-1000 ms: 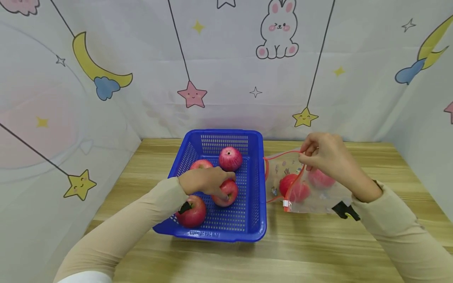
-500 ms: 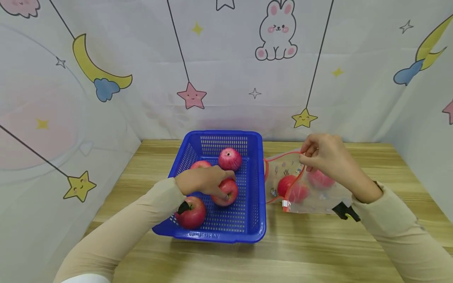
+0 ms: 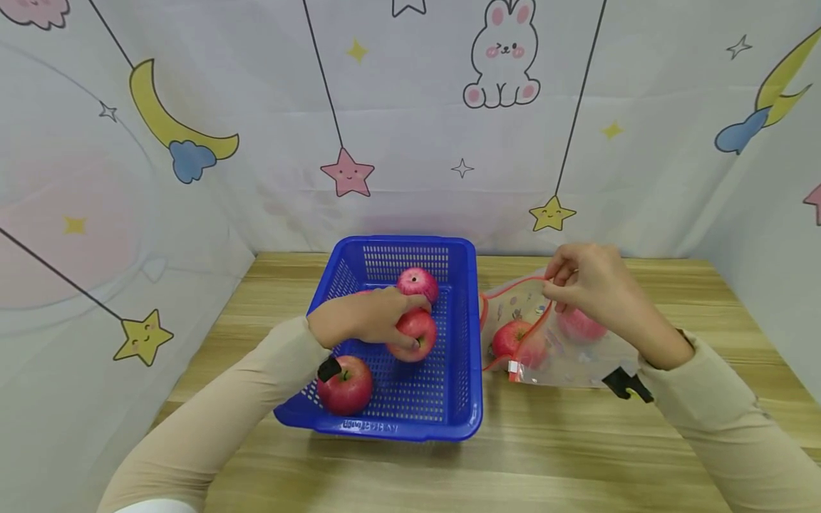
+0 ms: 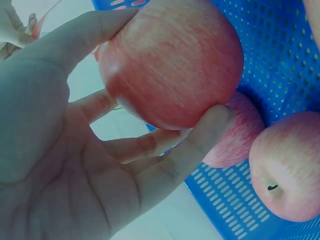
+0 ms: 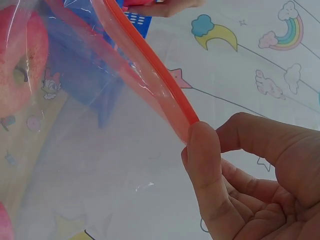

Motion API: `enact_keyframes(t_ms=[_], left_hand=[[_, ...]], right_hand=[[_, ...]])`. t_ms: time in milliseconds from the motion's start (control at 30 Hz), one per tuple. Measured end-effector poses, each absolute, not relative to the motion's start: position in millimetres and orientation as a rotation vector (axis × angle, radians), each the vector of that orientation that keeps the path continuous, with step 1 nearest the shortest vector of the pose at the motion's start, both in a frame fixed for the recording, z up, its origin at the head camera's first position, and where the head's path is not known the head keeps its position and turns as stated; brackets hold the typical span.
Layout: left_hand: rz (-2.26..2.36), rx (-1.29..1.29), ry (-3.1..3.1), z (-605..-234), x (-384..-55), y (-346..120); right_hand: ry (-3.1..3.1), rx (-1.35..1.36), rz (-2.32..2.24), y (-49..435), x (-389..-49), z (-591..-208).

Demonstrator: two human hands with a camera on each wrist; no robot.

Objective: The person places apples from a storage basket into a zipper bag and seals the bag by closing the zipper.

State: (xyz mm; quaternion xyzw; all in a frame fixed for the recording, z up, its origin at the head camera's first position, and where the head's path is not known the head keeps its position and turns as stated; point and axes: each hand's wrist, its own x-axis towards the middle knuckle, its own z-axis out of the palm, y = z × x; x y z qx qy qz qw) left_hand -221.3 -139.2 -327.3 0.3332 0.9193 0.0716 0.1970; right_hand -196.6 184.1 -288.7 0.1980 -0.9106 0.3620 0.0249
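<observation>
My left hand (image 3: 368, 315) grips a red apple (image 3: 420, 335) over the blue plastic basket (image 3: 471, 399). In the left wrist view, thumb and fingers curl round this apple (image 4: 175, 60). Another apple (image 3: 346, 386) lies at the basket's near left, a striped one (image 3: 417, 279) stands at the back, and a third is mostly hidden under my left hand. To the right, my right hand (image 3: 586, 278) pinches the red-edged rim of a clear zip bag (image 3: 577, 360) between thumb and forefinger. The bag's mouth gapes toward the basket, with apples (image 3: 513, 338) inside.
The wooden table (image 3: 545, 456) carries the basket and bag side by side. A white cloth (image 3: 410, 128) printed with stars, moons and a rabbit hangs behind and along both sides. The basket's right wall stands close to the bag's mouth.
The apple in my left hand has risen slightly from the basket floor and moved a little away from me. An apple in the bag has shifted toward its mouth. My right hand stays put.
</observation>
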Motion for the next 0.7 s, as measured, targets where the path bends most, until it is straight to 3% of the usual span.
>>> enact_keyframes(t_ms=[700], left_hand=[[0.242, 1.014, 2.616, -312, -218, -132]], right_hand=[[-2.823, 0.643, 1.082, 180, -196, -294]])
